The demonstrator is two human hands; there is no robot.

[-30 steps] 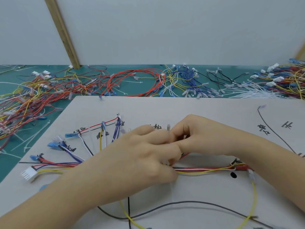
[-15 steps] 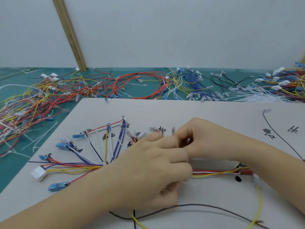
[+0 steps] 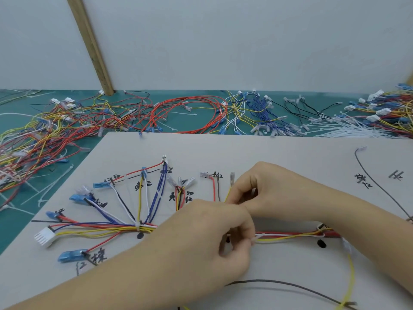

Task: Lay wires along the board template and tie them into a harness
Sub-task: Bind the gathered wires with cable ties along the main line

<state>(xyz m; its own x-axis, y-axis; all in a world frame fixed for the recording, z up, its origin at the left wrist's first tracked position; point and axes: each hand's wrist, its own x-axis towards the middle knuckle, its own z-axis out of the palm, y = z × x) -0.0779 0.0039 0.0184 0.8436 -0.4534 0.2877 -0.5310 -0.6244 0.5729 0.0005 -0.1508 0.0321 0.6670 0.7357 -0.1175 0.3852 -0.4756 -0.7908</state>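
Observation:
A grey-white board template (image 3: 279,153) with black lines and handwritten labels lies in front of me. A bundle of red, yellow, white and blue wires (image 3: 290,236) runs across it from a white connector (image 3: 44,239), fanning out into blue-tipped branches (image 3: 143,198). One white cable tie (image 3: 138,227) binds the fan's root. My left hand (image 3: 207,240) is closed, its fingertips pinching the bundle at a white tie. Just above it, my right hand (image 3: 272,191) pinches a thin pale strip, apparently a cable tie's tail; the fingers hide most of it.
Loose wire piles lie on the green mat behind and left of the board: mixed colours (image 3: 33,142), red loops (image 3: 185,117), blue wires (image 3: 259,108), black ones (image 3: 308,108). A heap of white cable ties (image 3: 348,128) sits back right. A wooden strip (image 3: 89,41) leans on the wall.
My left hand has slid right along the bundle, uncovering the fanned branches and the tie at their root. My right hand has stayed close above it, still pinching.

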